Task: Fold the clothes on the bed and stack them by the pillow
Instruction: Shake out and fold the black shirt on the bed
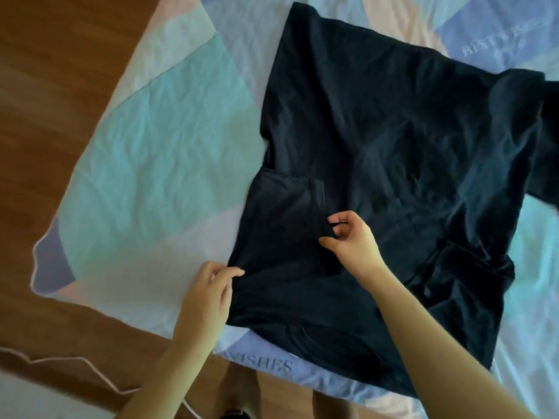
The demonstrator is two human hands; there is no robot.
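A dark navy T-shirt (393, 131) lies spread flat on the bed, over a bedspread (157, 152) patterned in pale blocks of teal, pink, lilac and white. The shirt's hem end points away from me toward the top of the view, and the shoulder end lies nearest me at the bed's edge.

My left hand (208, 294) rests at the shirt's near left edge, fingers curled with the fingertips touching the cloth there; its grip is narrow, thumb and forefinger close on the fabric's edge, though I cannot tell whether any cloth is truly pinched between them. My right hand (351, 240) sits over the middle of the shirt, its grip closed on a small fold of dark cloth held between thumb and forefinger, lifted slightly off the layer below.

The left sleeve (281, 201) is folded inward across the body of the shirt, its hem showing as a stitched line just beyond my right hand. The other sleeve (547, 140) hangs out to the right, partly cut off by the frame. The cloth near my right forearm is bunched and creased.

Printed letters (266, 365) show on a lilac block of the bedspread near me. A wooden floor (60, 71) lies to the left of the bed, with a thin pale cord (90, 371) trailing across it.
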